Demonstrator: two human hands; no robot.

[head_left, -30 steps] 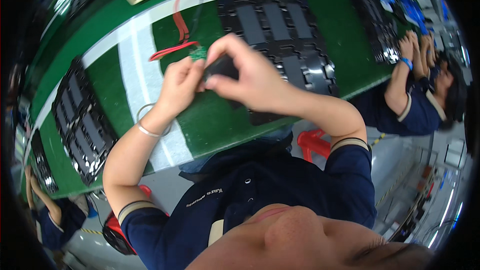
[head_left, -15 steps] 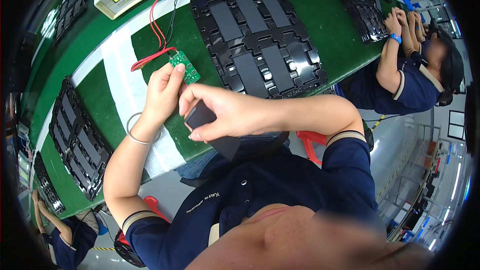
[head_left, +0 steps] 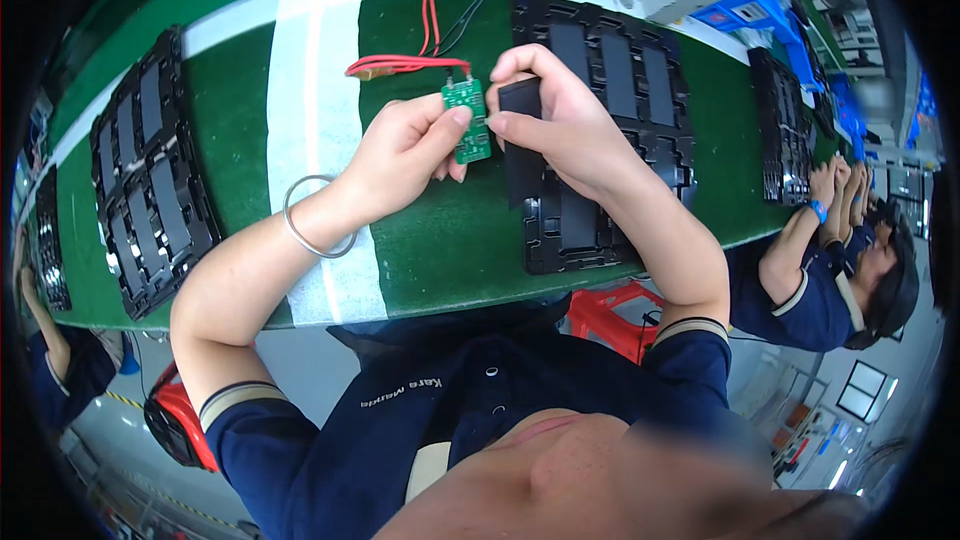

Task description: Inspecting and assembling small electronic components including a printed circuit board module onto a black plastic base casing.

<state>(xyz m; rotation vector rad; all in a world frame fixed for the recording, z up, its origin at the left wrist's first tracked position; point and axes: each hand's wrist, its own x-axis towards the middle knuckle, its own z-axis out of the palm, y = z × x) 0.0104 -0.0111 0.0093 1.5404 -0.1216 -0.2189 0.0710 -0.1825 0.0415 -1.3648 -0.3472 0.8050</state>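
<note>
A: What is different from the earlier picture?
B: The right hand [head_left: 565,125]. Earlier it is below the green circuit board [head_left: 473,140]; now it is just to the right.
A: And the hands, from the left?
B: The left hand [head_left: 405,145] pinches the green circuit board, thumb on top. The right hand pinches a black flat piece [head_left: 521,155]; whether its thumb touches the board, one cannot tell.
A: How to do this well?
B: Probably by keeping both pinches light and steady, without pulling the red leads [head_left: 400,63].
A: What is around?
B: At far left, a black tray [head_left: 205,238]. Next, the red leads, joined at the board's upper end, may restrict it. At right, a second black tray [head_left: 682,130] lies behind the right hand and could be bumped.
</note>
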